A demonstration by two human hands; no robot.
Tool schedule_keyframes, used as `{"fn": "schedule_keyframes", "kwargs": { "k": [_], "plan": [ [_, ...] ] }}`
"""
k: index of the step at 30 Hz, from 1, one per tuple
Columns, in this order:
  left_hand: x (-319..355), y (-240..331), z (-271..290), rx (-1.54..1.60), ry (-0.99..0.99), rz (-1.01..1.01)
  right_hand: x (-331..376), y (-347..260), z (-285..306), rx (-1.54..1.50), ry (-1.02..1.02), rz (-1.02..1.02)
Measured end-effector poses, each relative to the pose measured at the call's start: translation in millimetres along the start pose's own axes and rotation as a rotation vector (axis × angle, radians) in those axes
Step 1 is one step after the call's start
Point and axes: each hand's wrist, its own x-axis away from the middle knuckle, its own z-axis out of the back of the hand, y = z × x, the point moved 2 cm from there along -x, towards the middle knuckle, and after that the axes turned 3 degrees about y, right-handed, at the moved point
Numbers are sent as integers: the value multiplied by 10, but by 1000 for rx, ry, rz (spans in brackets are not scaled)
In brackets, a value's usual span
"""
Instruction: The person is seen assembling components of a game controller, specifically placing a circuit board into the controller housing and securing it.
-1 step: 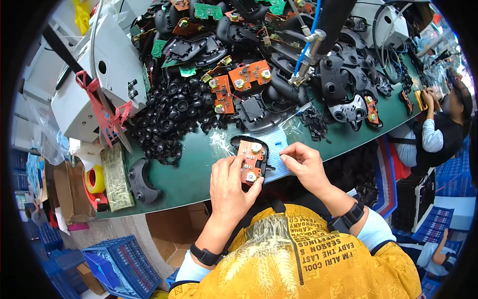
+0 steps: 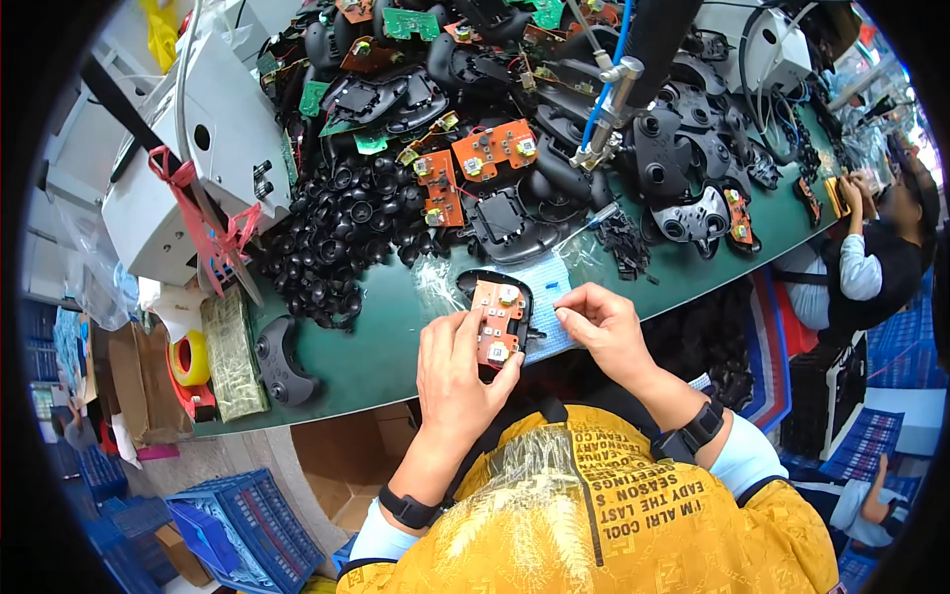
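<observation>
Your left hand (image 2: 457, 371) clamped the black shell (image 2: 527, 295) and orange circuit board (image 2: 501, 321) between thumb and fingers; your right hand (image 2: 611, 337) held fingertips together nearby. Likely light, stiff but fragile-boarded, the shell suited rim holds.

This is an electronics workshop, shown by a long green workbench (image 2: 361, 366) heaped with gamepads (image 2: 655, 150), orange circuit boards (image 2: 487, 158) and black thumbstick caps (image 2: 336, 226), blue plastic crates (image 2: 259, 525) below, and a co-worker (image 2: 899, 259) farther along.
</observation>
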Motion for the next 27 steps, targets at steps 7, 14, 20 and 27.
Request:
{"fn": "schedule_keyframes", "kwargs": {
  "k": [7, 14, 20, 27],
  "plan": [
    [9, 26, -6, -29, -70, 38, 32, 39, -11, 16, -25, 9],
    [31, -144, 162, 197, -96, 293, -6, -26, 157, 246, 73, 230],
    [45, -239, 160, 239, -125, 406, -36, -77, 228, 727, 76, 740],
    [-34, -220, 139, 255, -143, 415, -26, -113, 193, 601, 63, 499]
  ]
}}
